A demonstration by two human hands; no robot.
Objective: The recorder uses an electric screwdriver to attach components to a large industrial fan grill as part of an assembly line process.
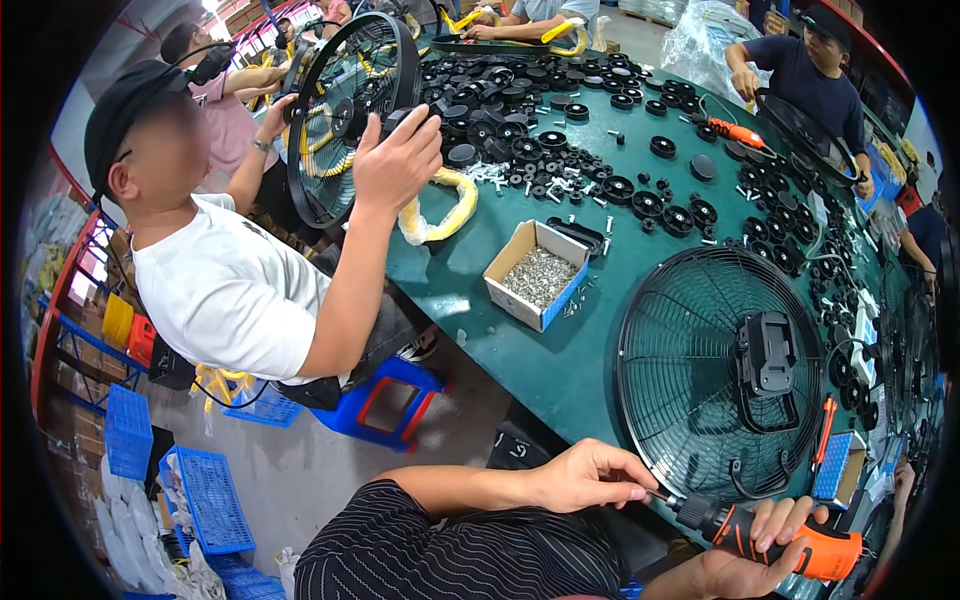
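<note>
My right hand (765, 550) is wrapped round an orange and black electric screwdriver (825, 553) at the lower right. Its black chuck (697, 513) and thin bit point left toward my left hand (590, 476). The thumb and forefinger of that hand are pinched together at the bit's tip; anything between them is too small to make out. Just beyond both hands a round black fan guard (668, 365) lies on the green table (440, 300), with a black mount (768, 355) on its wire grille.
An open box of small screws (537, 275) stands left of the guard. Black round knobs (648, 204) and loose screws cover the far table. A person in white (240, 280) lifts another fan (350, 115) at left. A blue stool (380, 405) and crates (210, 495) stand on the floor.
</note>
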